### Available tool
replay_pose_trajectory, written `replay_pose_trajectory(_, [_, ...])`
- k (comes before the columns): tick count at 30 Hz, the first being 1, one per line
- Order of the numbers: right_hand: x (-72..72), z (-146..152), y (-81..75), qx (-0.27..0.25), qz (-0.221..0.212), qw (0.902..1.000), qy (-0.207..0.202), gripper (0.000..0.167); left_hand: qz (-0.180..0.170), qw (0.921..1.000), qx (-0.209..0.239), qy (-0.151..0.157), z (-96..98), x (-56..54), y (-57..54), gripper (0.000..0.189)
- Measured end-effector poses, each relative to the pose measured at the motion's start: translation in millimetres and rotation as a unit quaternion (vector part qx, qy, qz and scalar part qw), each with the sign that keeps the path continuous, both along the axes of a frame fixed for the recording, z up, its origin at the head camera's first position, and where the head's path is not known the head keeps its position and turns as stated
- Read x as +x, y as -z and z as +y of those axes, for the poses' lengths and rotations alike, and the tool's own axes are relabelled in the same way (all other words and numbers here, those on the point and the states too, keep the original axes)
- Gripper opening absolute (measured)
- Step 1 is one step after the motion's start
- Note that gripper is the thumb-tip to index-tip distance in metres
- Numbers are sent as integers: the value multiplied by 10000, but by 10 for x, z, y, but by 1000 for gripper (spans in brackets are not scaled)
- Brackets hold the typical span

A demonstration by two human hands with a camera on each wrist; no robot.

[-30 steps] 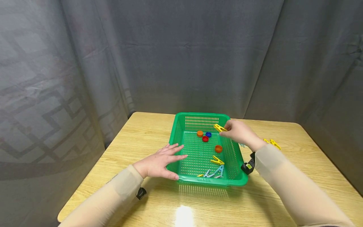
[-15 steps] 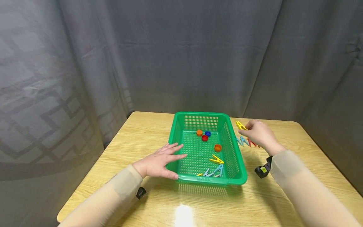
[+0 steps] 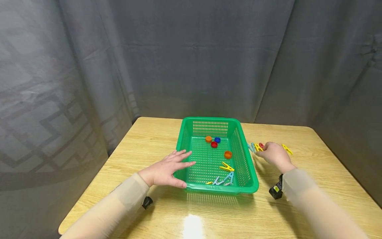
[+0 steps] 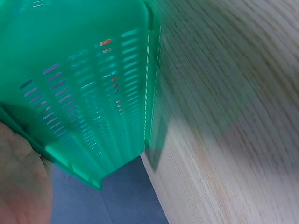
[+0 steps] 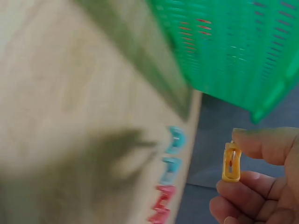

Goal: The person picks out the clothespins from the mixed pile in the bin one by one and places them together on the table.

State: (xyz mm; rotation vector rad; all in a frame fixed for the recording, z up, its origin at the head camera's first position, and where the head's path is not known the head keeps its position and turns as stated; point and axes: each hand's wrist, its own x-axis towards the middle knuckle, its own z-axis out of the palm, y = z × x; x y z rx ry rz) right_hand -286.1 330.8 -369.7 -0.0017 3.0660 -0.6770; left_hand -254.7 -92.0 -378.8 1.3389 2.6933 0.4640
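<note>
A yellow clothespin [image 3: 258, 147] is pinched between the thumb and fingers of my right hand [image 3: 277, 155], low over the table right of the green basket [image 3: 209, 189]. The right wrist view shows this clothespin end-on, with light blue clothespins [image 5: 174, 140] and red clothespins [image 5: 163, 197] lined up beyond it. My left hand [image 3: 167, 169] lies spread at the basket's front left corner, thumb on the rim. Inside the basket are a yellow clothespin [image 3: 227, 167], a light blue clothespin [image 3: 229, 178] and a grey-blue clothespin [image 3: 218, 181]. My right hand hides part of the row.
Toward the back of the basket lie an orange cap [image 3: 208, 139], a blue cap [image 3: 217, 140] and a red cap [image 3: 214, 144]. Another orange cap [image 3: 228, 154] sits near its right wall. One more yellow clothespin [image 3: 287, 149] rests on the wooden table [image 3: 313, 186].
My right hand has carried the yellow clothespin out from above the basket, to the right over the rim, then down to the row on the table. The left hand has stayed in place.
</note>
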Motion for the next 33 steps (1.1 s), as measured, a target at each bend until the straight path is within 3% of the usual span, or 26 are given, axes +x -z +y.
replay_pose_trajectory(3, [-26,-28,129,45,-208,9998,35,39,34,10000,27,49,-3,-4,6,79])
replay_pose_trajectory(8, [-68,-67,314,142,-537,9984,96,33,90,9999,14,77,-4,-5,10,79])
replay_pose_trajectory(14, [-132,-82,436,274,-583,9979,32,27,101,9999,7,71,-3,-8,16,79])
replay_pose_trajectory(25, [-154,-84,439,228,-799,9965,-62,19,64,10000,-25,33,-1,-14,23,79])
replay_pose_trajectory(33, [-129,-74,339,303,-1037,9940,-146,27,42,10000,-37,24,5,-19,22,79])
